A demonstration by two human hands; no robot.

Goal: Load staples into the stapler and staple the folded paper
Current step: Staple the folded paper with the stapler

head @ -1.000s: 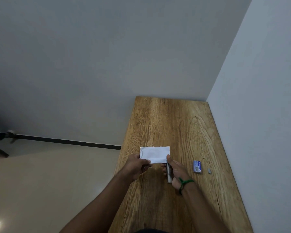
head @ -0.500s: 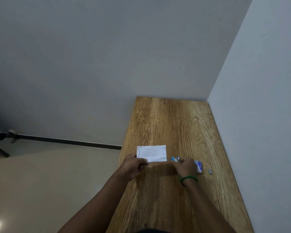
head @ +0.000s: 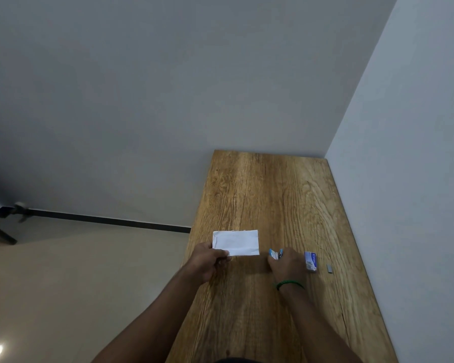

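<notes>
My left hand pinches the lower left corner of the white folded paper, holding it just above the wooden table. To the right of the paper, my right hand rests on the table, closed over a small blue and silver stapler. Only the stapler's front end shows past my fingers. The stapler and the paper are apart. A green band is on my right wrist.
A small blue and white staple box lies just right of my right hand. A loose grey strip of staples lies further right. A white wall runs along the table's right edge. The floor drops off on the left.
My right hand turned over and moved right with the stapler, away from the paper's right edge, down to the table. My left hand carried the paper slightly left.
</notes>
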